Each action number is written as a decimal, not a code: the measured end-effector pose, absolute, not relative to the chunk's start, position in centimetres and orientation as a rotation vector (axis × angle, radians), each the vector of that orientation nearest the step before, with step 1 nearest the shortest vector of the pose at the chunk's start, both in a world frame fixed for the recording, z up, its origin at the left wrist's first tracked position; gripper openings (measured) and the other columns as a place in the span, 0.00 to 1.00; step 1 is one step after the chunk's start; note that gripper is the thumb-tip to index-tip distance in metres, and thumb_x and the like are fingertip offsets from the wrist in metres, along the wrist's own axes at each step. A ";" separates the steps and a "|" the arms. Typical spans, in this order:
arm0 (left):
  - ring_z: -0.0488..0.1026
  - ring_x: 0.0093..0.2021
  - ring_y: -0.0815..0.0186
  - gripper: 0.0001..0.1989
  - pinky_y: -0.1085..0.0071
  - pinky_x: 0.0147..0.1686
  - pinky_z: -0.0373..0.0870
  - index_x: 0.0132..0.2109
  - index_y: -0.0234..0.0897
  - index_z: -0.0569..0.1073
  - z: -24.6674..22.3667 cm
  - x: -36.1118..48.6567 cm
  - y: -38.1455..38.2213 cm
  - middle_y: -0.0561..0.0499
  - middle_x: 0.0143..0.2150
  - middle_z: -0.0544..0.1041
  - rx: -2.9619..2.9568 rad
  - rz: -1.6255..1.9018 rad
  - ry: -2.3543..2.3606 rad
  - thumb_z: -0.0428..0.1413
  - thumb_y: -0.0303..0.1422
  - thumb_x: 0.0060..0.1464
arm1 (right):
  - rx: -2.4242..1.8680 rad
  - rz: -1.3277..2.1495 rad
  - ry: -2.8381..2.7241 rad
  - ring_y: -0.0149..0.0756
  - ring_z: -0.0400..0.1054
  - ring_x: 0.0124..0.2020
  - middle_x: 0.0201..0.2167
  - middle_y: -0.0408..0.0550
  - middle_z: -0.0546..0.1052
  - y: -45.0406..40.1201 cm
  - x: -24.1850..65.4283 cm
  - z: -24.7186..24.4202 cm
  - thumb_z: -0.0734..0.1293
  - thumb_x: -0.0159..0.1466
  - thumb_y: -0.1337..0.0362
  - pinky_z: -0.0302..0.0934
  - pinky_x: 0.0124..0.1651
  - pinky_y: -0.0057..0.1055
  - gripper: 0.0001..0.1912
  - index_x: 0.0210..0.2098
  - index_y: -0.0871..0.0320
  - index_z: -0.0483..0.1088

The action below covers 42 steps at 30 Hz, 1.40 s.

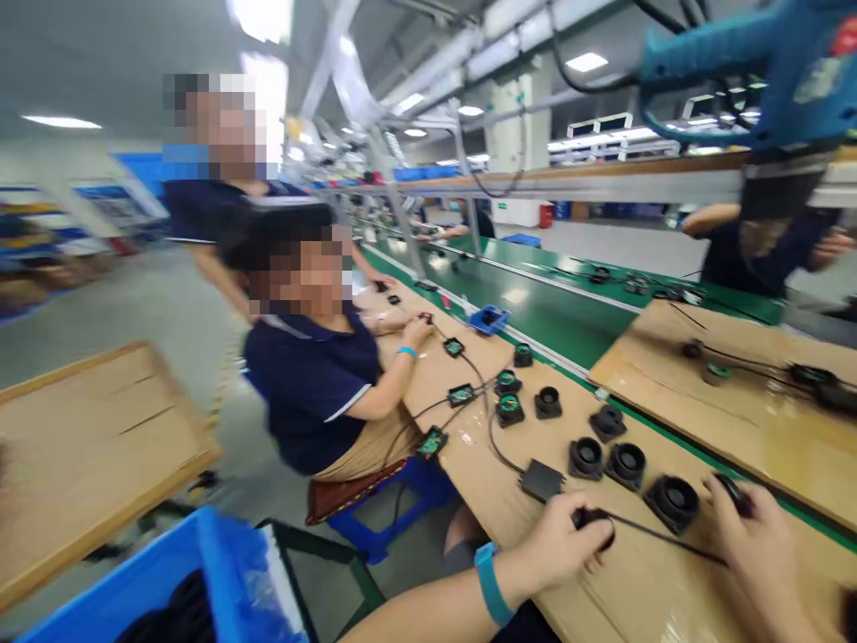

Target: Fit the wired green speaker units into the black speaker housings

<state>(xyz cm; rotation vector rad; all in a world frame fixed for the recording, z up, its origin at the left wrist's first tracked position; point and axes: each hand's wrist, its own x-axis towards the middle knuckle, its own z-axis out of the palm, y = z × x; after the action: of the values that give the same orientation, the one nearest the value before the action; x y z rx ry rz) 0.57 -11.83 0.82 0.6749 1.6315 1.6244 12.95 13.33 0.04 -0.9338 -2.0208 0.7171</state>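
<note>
Far left, a cardboard-topped tray (87,446), with a blue bin (231,567) on the near side. Moving right, a seated co-worker (308,393) has a hand (416,332) at the bench (482,460), and a green board (432,442) sits at its edge. Next comes a black box (542,480), just left and far of the left hand (569,540). And here's the grip: thumb and fingers closed in a pinch on a dark part (587,518), which lies between the fingertips. A cable (662,536) runs right from it across the bench. Four-cornered fan (673,502) lies between the hands, beyond that cable, nearer the right. Now the right hand (753,527): fingers curled around a dark round piece (735,493), held up at the fingertips. Above, far right, hangs a blue drill (723,67).
</note>
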 end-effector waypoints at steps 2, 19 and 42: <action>0.76 0.27 0.62 0.20 0.70 0.26 0.68 0.43 0.38 0.65 0.1 2.3 -12.0 0.49 0.32 0.77 0.365 1.612 1.275 0.62 0.46 0.53 | -0.838 0.748 -2.031 0.41 0.70 0.29 0.28 0.51 0.76 10.4 13.4 2.5 0.66 0.63 0.44 0.64 0.33 0.35 0.21 0.34 0.57 0.72; 0.76 0.36 0.65 0.20 0.79 0.22 0.63 0.51 0.39 0.67 -2.4 1.2 -12.6 0.43 0.46 0.76 0.224 1.527 0.698 0.63 0.41 0.57 | -0.477 0.313 -2.897 0.54 0.62 0.55 0.52 0.62 0.72 9.7 -0.3 5.7 0.70 0.66 0.54 0.60 0.57 0.47 0.18 0.47 0.62 0.73; 0.78 0.42 0.56 0.29 0.71 0.30 0.71 0.54 0.39 0.71 -2.7 1.9 -12.5 0.41 0.47 0.77 0.022 1.533 0.530 0.58 0.57 0.56 | -0.207 0.627 -2.666 0.44 0.69 0.45 0.43 0.56 0.76 3.6 5.8 6.1 0.60 0.73 0.55 0.66 0.50 0.41 0.13 0.43 0.56 0.72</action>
<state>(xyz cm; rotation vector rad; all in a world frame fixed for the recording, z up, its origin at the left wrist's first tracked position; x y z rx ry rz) 1.89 -12.53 -2.72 0.0217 0.5304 1.5334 5.84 3.57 6.10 -0.2065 -2.6657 0.6275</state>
